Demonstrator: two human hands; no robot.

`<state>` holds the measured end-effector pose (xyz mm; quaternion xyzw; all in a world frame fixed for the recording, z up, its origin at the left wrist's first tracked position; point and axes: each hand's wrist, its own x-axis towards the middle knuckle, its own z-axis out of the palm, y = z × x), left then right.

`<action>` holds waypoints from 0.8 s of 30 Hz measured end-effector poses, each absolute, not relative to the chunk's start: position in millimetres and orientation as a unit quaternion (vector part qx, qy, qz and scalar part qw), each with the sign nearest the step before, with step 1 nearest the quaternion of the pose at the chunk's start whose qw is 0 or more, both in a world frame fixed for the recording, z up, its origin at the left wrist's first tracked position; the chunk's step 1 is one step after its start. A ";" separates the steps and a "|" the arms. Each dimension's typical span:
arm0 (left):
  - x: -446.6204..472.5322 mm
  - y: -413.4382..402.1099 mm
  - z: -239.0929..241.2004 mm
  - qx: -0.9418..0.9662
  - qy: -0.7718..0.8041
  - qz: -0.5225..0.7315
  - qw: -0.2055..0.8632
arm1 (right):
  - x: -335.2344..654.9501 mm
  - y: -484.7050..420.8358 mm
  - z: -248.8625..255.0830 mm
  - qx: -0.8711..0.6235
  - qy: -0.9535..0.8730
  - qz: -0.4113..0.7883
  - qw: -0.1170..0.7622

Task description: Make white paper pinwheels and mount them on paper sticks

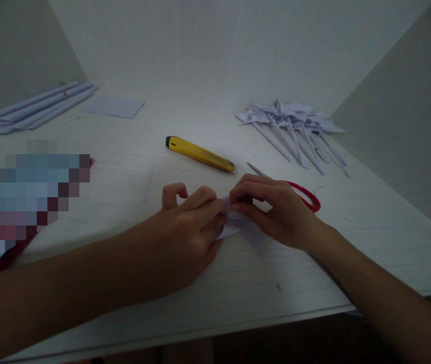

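Note:
My left hand [188, 222] and my right hand [272, 210] meet near the front middle of a white table [314, 263]. Both pinch a small folded piece of white paper [248, 235] that lies on the tabletop, its points sticking out below the fingers. The fingers of both hands are curled and pressed together on the paper. Red-handled scissors [308, 197] lie just behind my right hand, partly hidden by it.
A yellow utility knife [200, 153] lies behind the hands. Several folded paper pinwheels on rolled sticks [295, 129] are piled at the back right. Rolled paper tubes [37, 107] and a flat paper square [115, 107] sit at the back left. A blurred patch [26, 197] covers the left side.

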<state>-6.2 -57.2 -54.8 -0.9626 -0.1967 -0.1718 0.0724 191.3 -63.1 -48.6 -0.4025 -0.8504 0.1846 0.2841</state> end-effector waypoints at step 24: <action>-5.5 -50.9 -59.8 -0.939 -0.252 -0.231 0.040 | 181.2 -69.9 -55.6 -0.433 -0.828 0.140 0.328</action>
